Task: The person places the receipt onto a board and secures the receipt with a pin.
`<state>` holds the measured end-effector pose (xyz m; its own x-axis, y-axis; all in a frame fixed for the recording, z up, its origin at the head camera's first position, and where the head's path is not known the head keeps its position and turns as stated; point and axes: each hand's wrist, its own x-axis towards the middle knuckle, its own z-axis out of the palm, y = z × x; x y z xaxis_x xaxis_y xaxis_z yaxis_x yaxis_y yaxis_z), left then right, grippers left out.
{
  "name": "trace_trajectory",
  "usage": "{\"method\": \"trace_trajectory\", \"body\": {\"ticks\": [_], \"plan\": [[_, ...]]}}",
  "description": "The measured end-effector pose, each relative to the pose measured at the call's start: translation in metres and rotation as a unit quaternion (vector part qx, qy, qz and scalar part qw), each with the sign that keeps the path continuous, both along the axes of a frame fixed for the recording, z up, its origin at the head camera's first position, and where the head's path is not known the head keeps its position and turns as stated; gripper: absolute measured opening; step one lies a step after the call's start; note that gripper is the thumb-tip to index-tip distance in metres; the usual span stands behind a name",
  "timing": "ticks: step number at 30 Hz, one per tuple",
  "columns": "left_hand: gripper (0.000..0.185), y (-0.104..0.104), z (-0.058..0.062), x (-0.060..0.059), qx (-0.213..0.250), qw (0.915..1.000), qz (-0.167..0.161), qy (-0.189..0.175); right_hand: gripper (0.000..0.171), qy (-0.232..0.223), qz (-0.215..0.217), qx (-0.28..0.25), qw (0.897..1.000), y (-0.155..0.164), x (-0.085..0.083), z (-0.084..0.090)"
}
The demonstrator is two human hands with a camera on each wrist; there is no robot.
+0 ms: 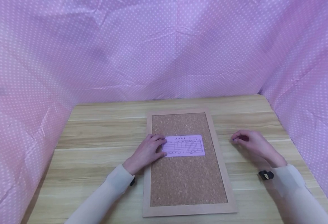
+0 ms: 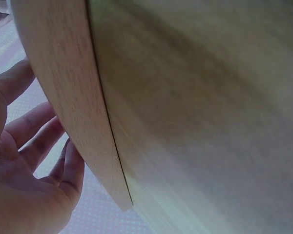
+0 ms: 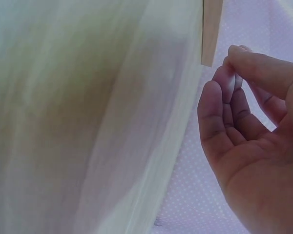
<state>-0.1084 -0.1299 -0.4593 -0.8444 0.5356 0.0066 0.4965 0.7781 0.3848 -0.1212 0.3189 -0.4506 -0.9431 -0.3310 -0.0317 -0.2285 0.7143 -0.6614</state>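
A printed receipt slip (image 1: 184, 146) with a ruled grid lies flat on the cork board (image 1: 187, 180), a little above its middle. My left hand (image 1: 148, 151) comes in over the board's left frame, fingertips and thumb resting on the slip's left end. In the left wrist view, the fingers (image 2: 31, 129) reach past the board's wooden edge, which hides their tips. My right hand (image 1: 254, 143) is held to the right of the board, thumb and forefinger pinched together. A small pale thing (image 1: 235, 141) shows at their tips, too small to make out its kind.
The board's wooden frame (image 1: 221, 161) lies lengthwise on a wood-grain table (image 1: 102, 130). Pink dotted cloth (image 1: 164, 49) hangs behind the table and along both sides. A dark band (image 1: 266, 175) is at the right wrist, below the pale sleeve.
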Motion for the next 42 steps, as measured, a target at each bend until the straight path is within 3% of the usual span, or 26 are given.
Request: {"method": "trace_trajectory", "body": {"ticks": [4,13,17,42], "plan": [[0.056,0.0,0.0,0.0,-0.002,1.0,0.0,0.001,0.019,0.004,-0.004,-0.012,1.0,-0.002,0.004,0.003],[0.056,-0.001,0.0,0.0,0.0,1.0,0.001,0.001,0.019,0.084,0.003,-0.029,0.996,-0.008,0.006,0.004],[0.056,0.0,0.0,0.0,0.0,1.0,0.001,0.002,0.018,0.098,0.004,-0.031,0.995,-0.012,0.006,0.005],[0.056,0.0,0.001,0.0,-0.007,1.0,0.003,-0.004,0.014,0.085,-0.027,-0.102,0.991,-0.047,0.013,0.026]]}}
